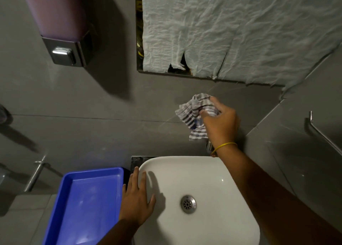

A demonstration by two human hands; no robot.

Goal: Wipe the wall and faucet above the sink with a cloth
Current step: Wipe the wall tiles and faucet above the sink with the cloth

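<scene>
My right hand grips a bunched white cloth with blue stripes and presses it against the grey tiled wall, just above the sink and below the covered mirror. Only a small chrome piece of the faucet shows under my right wrist; the rest is hidden by hand and cloth. My left hand lies flat, fingers spread, on the left rim of the white sink. The sink's metal drain is visible in the basin.
A blue plastic tray sits left of the sink. A soap dispenser hangs on the wall upper left. Crumpled white paper covers the mirror. A metal rail runs along the right wall, and a metal bar stands at lower left.
</scene>
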